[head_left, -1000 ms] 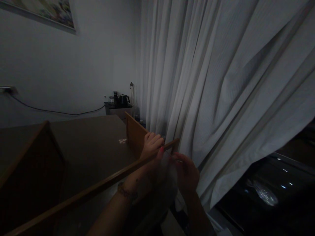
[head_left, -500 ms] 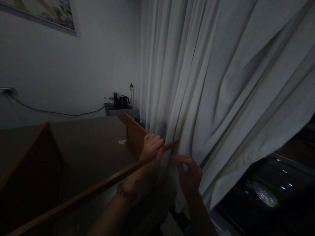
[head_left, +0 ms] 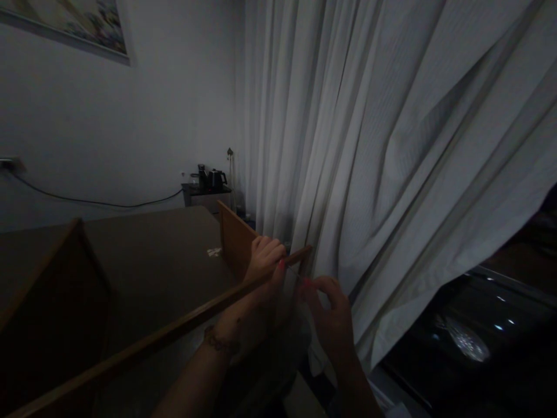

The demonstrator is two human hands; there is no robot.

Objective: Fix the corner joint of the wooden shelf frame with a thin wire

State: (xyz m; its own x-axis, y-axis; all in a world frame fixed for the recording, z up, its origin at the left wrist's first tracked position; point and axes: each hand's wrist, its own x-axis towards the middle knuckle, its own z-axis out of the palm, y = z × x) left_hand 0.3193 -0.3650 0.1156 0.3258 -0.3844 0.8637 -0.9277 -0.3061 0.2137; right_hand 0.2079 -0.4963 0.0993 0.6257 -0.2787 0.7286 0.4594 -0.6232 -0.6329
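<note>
In the head view, my left hand (head_left: 266, 254) is wrapped around a long wooden rail (head_left: 183, 325) close to its far end, with the thumb on the near side. A bracelet circles that wrist. My right hand (head_left: 328, 305) is just right of the rail's end, thumb and forefinger pinched on a thin, pale rod (head_left: 293, 270) that reaches towards my left thumb. The rod is too small and dim to name its kind. An upright wooden panel (head_left: 235, 232) rises behind my left hand, and another wooden panel (head_left: 56, 290) stands at the left.
White curtains (head_left: 326, 116) hang close to the right hand. Beyond the panels lies a wide brown surface (head_left: 161, 244) with small pale pieces (head_left: 214, 252) on it. A black kettle (head_left: 216, 178) stands on a cabinet at the back. A glossy black surface (head_left: 487, 325) is at the right.
My right hand has turned slightly and dropped a little, still pinching the thin rod. My left hand keeps its hold on the rail. The whole view has shifted slightly.
</note>
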